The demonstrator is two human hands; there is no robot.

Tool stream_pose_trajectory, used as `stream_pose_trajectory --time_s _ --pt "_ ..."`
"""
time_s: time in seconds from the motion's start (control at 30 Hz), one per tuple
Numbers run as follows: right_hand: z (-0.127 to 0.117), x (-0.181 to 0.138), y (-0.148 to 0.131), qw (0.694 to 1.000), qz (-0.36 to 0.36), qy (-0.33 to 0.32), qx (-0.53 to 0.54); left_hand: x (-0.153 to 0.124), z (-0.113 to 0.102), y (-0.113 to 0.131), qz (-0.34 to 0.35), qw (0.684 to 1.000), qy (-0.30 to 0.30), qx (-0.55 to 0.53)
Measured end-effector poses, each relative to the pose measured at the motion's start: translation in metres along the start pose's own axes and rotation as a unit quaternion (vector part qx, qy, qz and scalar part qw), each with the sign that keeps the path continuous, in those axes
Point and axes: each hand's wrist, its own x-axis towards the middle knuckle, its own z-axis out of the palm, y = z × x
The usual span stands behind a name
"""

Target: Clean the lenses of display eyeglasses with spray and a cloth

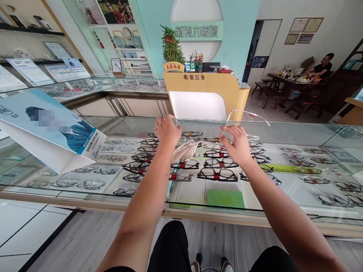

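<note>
My right hand [236, 143] pinches a pair of clear-framed eyeglasses [246, 112] above the far part of the glass counter. One temple arm of the glasses sticks out to the right, with a red mark on it. Farther left, my left hand [168, 130] is held over the far ends of the eyeglass rows with its fingers curled; whatever they grip is hidden. A crumpled beige cloth [185, 150] lies just to the right of my left wrist. Around it, several dark-framed eyeglasses [217, 174] with red tags lie in rows.
The glass display counter [306, 132] spans the view, with more eyeglasses [314, 180] inside on both sides. A folded advertising card [53, 128] stands on its left end. Beyond is a wooden cashier desk [202, 85] with a plant [172, 44]. A person [323, 68] sits at a far table.
</note>
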Motion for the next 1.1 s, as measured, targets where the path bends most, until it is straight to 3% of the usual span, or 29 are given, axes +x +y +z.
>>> stream_pose_trajectory --time_s 0.07,0.27,0.47,0.57,0.63,0.77,0.83,0.93,1.0,1.1 --pt "0.000 0.000 0.000 1.000 0.001 0.002 0.002 0.008 -0.002 -0.008 -0.047 0.999 -0.006 0.019" --pt "0.000 0.000 0.001 1.000 -0.003 0.005 0.007 0.029 0.004 -0.028 -0.090 0.985 -0.139 0.052" --pt "0.000 0.000 0.001 1.000 0.001 0.005 0.013 0.042 0.015 -0.038 -0.097 0.975 -0.174 0.097" --pt "0.000 0.001 0.002 1.000 0.003 0.003 0.013 0.043 0.014 -0.042 -0.086 0.984 -0.139 0.065" --pt "0.000 0.001 0.002 1.000 0.008 0.003 0.014 0.042 0.010 -0.043 -0.086 0.993 -0.080 0.014" --pt "0.000 0.002 0.002 1.000 0.015 0.007 0.016 0.039 0.004 -0.035 -0.056 0.979 0.037 -0.192" --pt "0.000 0.002 0.002 1.000 0.017 0.007 0.020 0.034 0.004 -0.025 -0.010 0.930 0.003 -0.368" --pt "0.000 0.002 0.003 0.999 0.028 0.003 0.035 0.020 0.007 -0.004 0.047 0.787 -0.144 -0.598" --pt "0.000 0.003 0.004 0.998 0.040 0.003 0.056 0.006 0.009 0.009 0.064 0.702 -0.226 -0.673" --pt "0.001 0.004 0.007 0.992 0.069 0.004 0.104 -0.014 0.010 0.025 0.071 0.630 -0.300 -0.713"
